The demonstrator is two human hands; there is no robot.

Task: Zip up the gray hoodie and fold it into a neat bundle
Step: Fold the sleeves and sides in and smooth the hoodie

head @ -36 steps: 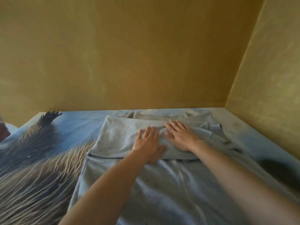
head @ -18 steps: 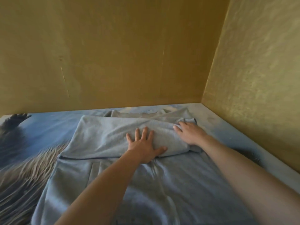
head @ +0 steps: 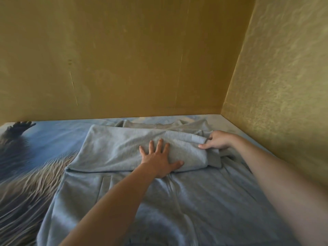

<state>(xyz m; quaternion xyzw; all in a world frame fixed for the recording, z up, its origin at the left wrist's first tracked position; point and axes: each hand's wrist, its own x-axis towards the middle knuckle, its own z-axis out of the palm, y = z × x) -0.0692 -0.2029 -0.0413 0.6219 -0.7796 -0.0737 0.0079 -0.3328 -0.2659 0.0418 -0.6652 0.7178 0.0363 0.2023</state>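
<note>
Flat on the bed, the gray hoodie is lying with its far part folded toward the camera. Left hand is pressing the fold, fingers spread; right hand is pinching its right edge. No writing is showing.

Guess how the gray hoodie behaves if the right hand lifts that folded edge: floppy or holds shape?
Likely floppy: the gray hoodie lies creased and draped, and bunches where the right hand pinches it. Probably light, thin-looking knit. Likely to drag rather than slide on the bedsheet, which may be why the left hand lies flat on the fold.
</note>
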